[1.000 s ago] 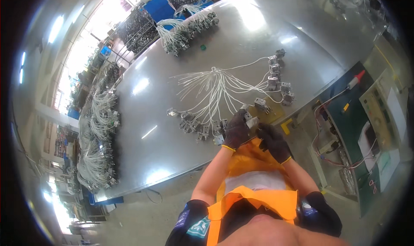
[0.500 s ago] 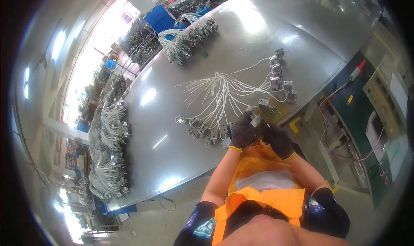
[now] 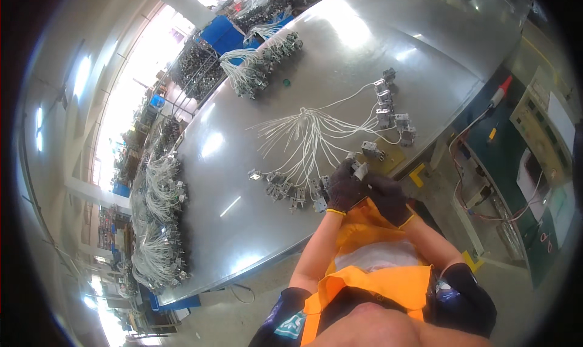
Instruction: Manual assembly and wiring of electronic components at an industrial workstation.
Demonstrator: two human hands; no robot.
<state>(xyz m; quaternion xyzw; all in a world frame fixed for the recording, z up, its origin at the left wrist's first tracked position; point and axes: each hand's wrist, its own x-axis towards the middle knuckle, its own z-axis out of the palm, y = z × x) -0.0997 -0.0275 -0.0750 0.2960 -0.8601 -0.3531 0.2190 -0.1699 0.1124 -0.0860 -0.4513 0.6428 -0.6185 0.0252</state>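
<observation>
At the metal table's near edge my left hand (image 3: 345,188), in a dark glove with a yellow cuff, is closed round a small silver metal unit (image 3: 360,171) with a white cable. My right hand (image 3: 390,199), gloved alike, lies against its right side with curled fingers; what its fingertips hold, if anything, is hidden. A bundle of white cables (image 3: 305,119) fans out over the table beyond my hands. Similar metal units (image 3: 284,187) sit at the cable ends to the left, and more units (image 3: 385,107) stand in a row on the right. One unit (image 3: 371,149) rests just beyond my right hand.
Bundles of cabled units (image 3: 159,225) line the table's left edge, and another bundle (image 3: 261,61) lies at the far edge near a blue bin (image 3: 223,34). On the right, a green-topped bench (image 3: 486,141) carries a red-tipped tool (image 3: 501,92), wires and a panel.
My right hand has shifted slightly left and closer against my left hand. The metal unit stays in my left hand. The view has tilted a little.
</observation>
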